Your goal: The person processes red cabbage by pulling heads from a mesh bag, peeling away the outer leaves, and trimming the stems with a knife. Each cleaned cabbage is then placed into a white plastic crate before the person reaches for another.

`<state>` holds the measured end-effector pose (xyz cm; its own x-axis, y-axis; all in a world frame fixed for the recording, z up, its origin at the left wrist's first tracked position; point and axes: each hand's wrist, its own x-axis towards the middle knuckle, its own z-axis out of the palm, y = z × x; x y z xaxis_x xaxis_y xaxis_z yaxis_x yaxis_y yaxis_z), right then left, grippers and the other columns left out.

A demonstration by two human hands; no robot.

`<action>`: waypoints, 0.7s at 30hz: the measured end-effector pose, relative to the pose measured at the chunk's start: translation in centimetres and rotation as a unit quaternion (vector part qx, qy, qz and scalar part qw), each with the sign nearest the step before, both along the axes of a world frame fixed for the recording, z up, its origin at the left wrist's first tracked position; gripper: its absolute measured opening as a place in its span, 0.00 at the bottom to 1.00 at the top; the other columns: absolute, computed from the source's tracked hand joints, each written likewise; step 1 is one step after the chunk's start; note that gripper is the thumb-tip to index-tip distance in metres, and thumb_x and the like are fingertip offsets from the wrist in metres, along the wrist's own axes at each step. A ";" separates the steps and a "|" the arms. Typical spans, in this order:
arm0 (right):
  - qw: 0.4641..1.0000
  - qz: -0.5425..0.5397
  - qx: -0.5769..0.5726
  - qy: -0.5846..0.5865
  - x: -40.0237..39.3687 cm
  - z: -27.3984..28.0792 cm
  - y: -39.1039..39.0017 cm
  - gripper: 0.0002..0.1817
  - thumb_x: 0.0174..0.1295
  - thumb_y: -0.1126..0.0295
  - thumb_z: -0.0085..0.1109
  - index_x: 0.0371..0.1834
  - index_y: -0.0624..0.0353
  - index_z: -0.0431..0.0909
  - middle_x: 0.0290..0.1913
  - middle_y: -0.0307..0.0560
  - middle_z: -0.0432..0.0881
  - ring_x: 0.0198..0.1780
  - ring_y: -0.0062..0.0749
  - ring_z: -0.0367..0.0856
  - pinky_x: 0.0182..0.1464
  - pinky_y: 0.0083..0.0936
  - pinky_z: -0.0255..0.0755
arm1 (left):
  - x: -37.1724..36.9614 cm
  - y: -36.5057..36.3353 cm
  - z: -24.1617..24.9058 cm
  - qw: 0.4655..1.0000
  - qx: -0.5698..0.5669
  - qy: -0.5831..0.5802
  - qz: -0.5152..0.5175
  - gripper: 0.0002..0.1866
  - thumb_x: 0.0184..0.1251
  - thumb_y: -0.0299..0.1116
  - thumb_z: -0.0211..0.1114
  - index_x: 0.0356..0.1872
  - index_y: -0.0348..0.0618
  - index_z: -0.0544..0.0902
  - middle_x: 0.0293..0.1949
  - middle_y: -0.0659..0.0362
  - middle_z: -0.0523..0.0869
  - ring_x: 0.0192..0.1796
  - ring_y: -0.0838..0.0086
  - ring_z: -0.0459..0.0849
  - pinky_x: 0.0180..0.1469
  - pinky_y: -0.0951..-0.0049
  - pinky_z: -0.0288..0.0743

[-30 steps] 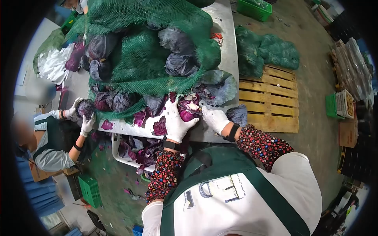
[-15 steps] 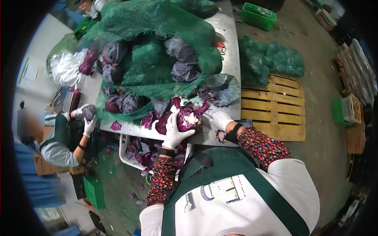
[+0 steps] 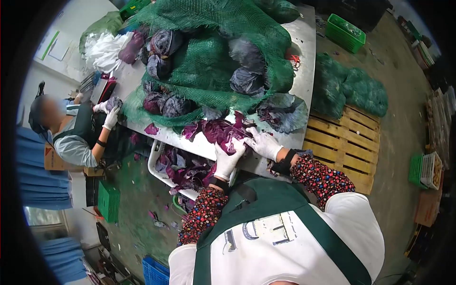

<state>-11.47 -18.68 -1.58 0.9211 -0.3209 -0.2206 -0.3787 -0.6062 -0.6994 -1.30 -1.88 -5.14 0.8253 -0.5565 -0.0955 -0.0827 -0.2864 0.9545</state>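
At the near edge of the metal table (image 3: 304, 61), my gloved left hand (image 3: 229, 159) grips a red cabbage (image 3: 223, 135), its pale cut part partly covered by the fingers. My gloved right hand (image 3: 265, 145) is closed at the cabbage's right side. A thin blade, seemingly of a knife, extends from it over the leaves; its handle is hidden in the hand. Loose purple leaves (image 3: 191, 130) lie to the left of the cabbage. Beyond my hands, a green mesh bag (image 3: 199, 71) lies open with several red cabbages (image 3: 175, 105) in it.
Below the table edge stands a white crate (image 3: 153, 164) of purple leaves. A co-worker (image 3: 78, 133) at left holds a cabbage. To the right are a wooden pallet (image 3: 344, 142), filled mesh bags (image 3: 365, 90) and a green crate (image 3: 346, 33). Large outer leaves (image 3: 285, 114) lie on the table.
My left hand has moved from the cabbage's left side to its near side, and the cabbage has turned. My right hand has come closer against it. The whole view has shifted.
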 end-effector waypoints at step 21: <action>0.995 0.069 0.047 -0.057 1.1 -3.1 -1.6 0.30 0.73 0.46 0.37 0.58 0.64 0.71 0.52 0.69 0.78 0.50 0.60 0.79 0.53 0.48 0.72 | 2.5 0.9 3.0 0.996 0.060 0.035 -0.060 0.63 0.39 0.49 0.83 0.69 0.21 0.53 0.66 0.38 0.64 0.69 0.59 0.66 0.70 0.63 0.61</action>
